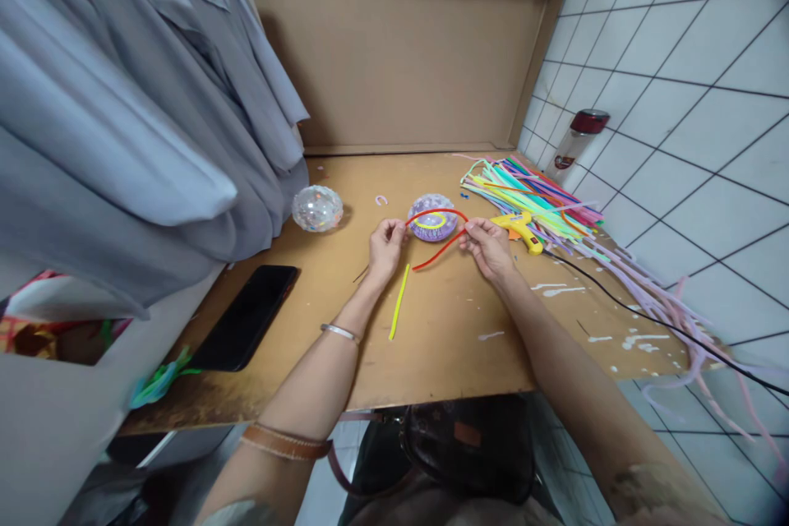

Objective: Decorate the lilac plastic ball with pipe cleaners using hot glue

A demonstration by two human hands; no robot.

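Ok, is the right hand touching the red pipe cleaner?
Touching. The head view shows the right hand pinching the red pipe cleaner between its arched stretch and its loose end.

Open room on the table (pixel 453 300) between the black phone (pixel 246 320) and the left arm (pixel 317 390), and more between the yellow stick (pixel 399 302) and the right arm (pixel 558 345). Gap between the clear ball (pixel 317 209) and the purple ball (pixel 432 235), with a little pink loop (pixel 385 199) in it. Blocked at the back by tall cardboard (pixel 394 57), on the left by grey cloth (pixel 154 115). Near the right hand (pixel 486 248), a glue gun (pixel 523 232), black cord (pixel 616 297) and stick pile (pixel 530 189) in the way.
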